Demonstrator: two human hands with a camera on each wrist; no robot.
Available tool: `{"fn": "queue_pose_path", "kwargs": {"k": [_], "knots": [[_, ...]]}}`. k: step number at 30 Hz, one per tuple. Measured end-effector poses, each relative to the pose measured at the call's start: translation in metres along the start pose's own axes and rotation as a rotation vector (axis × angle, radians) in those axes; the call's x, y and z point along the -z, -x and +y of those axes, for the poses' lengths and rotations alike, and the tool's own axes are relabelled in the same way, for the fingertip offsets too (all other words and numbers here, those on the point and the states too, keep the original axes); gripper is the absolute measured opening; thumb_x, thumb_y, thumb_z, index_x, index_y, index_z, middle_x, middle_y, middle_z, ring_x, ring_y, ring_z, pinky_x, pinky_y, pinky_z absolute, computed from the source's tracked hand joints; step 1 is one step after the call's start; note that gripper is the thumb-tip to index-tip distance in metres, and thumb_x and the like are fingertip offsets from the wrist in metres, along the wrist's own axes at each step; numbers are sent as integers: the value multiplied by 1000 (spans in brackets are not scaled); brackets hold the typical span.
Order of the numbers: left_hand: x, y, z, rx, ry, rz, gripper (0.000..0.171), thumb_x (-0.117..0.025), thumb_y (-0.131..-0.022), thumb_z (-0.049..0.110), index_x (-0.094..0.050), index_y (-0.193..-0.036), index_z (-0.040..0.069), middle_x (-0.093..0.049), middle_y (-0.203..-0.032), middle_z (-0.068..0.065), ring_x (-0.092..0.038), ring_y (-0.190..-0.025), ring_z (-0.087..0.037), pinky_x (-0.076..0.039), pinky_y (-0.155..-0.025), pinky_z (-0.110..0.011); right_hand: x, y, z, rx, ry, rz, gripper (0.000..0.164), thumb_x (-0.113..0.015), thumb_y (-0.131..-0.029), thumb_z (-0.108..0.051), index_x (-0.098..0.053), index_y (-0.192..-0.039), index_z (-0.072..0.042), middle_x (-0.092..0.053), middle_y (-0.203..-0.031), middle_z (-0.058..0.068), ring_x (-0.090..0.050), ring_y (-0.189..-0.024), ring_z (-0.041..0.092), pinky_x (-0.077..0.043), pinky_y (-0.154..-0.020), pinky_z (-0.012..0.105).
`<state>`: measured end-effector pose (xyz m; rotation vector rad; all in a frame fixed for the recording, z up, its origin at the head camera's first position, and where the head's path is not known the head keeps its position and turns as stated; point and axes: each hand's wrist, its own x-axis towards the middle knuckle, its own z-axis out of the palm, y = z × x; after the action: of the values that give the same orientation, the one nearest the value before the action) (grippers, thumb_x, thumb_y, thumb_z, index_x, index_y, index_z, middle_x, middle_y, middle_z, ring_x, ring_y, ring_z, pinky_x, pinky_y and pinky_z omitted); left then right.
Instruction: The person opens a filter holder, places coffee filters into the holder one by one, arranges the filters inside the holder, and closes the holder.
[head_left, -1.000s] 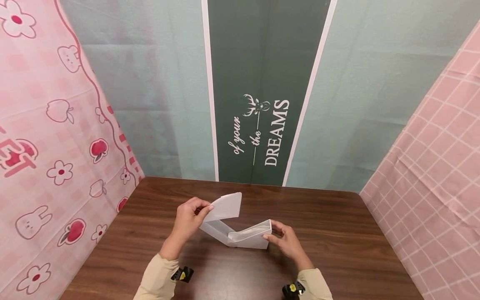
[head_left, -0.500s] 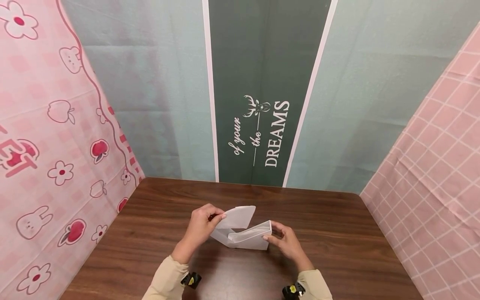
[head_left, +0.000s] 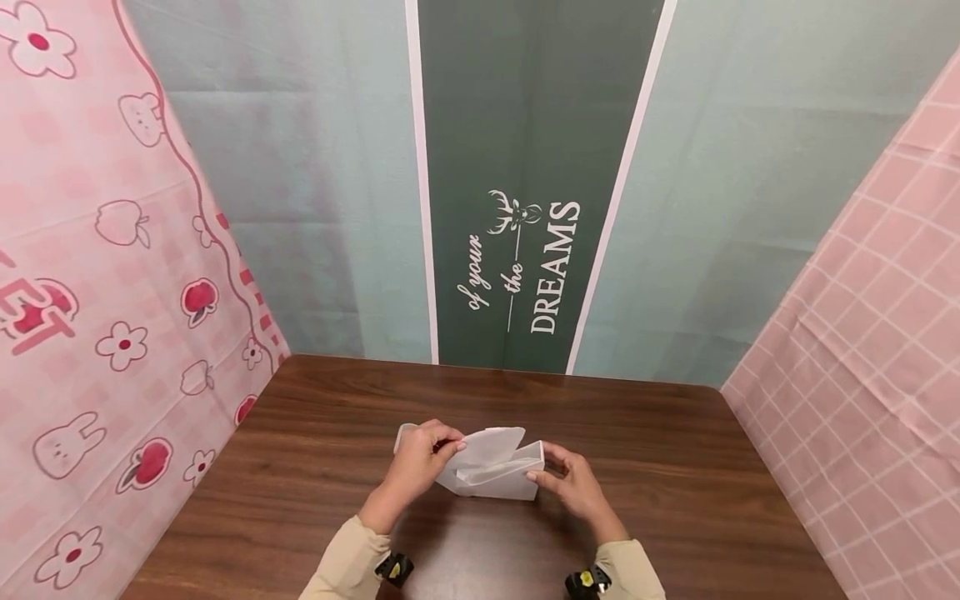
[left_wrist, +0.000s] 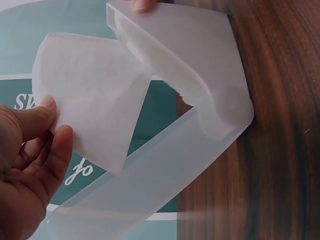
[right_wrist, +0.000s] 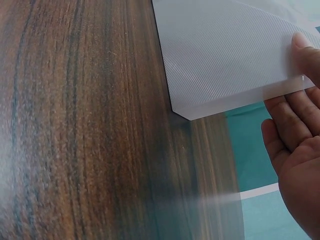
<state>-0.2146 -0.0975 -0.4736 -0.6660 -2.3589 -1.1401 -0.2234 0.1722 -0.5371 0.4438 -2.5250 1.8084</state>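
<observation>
My left hand [head_left: 418,460] pinches a white cone-shaped paper coffee filter [left_wrist: 92,95] with a crimped edge between thumb and fingers. In the head view the coffee filter's far end is at the mouth of a ribbed white plastic box [head_left: 508,487]; whether it touches the contents is hard to tell. More white filters [left_wrist: 155,52] lie inside the box. Its translucent hinged lid [left_wrist: 150,172] is swung wide, partly hidden behind my left hand in the head view. At the box's right end, my right hand [head_left: 576,482] grips its wall, thumb on the near side.
The box stands on a brown wood-grain table [head_left: 645,442]. A green and teal curtain [head_left: 517,100] with white lettering hangs behind the far edge. Pink patterned cloths hang on the left [head_left: 82,250] and right [head_left: 862,333].
My left hand has moved right and down, carrying the coffee filter from above the lid to the box's mouth. My right hand and the box have stayed in place.
</observation>
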Motion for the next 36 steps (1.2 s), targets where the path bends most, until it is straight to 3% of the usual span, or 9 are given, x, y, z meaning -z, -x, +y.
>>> {"fn": "queue_pose_path", "kwargs": {"k": [6,17,36], "knots": [[-9,2,1,-9,0,-42,4,-72,-80,11,-70,-78,10,-57,-73,7,-48,-60,-4,-43,-53,-19,2,0,-3,-24,-7,-1,43,-75,-77,-8,-60,-115,3,-65,-104,12,-61,-94,22,-48,-78,26],[-16,3,0,20,-28,-132,5,-71,-82,11,-69,-78,9,-58,-74,6,-48,-61,-4,-42,-54,-20,1,5,-39,-50,-4,-12,37,-73,-77,1,-60,-111,6,-65,-101,14,-61,-93,26,-48,-78,28],[-22,2,-1,48,-16,-106,4,-72,-81,12,-70,-78,12,-56,-73,8,-53,-62,-4,-45,-57,-20,0,6,-38,-69,12,15,40,-74,-76,-1,-60,-114,5,-65,-103,14,-60,-97,28,-48,-81,32]]}}
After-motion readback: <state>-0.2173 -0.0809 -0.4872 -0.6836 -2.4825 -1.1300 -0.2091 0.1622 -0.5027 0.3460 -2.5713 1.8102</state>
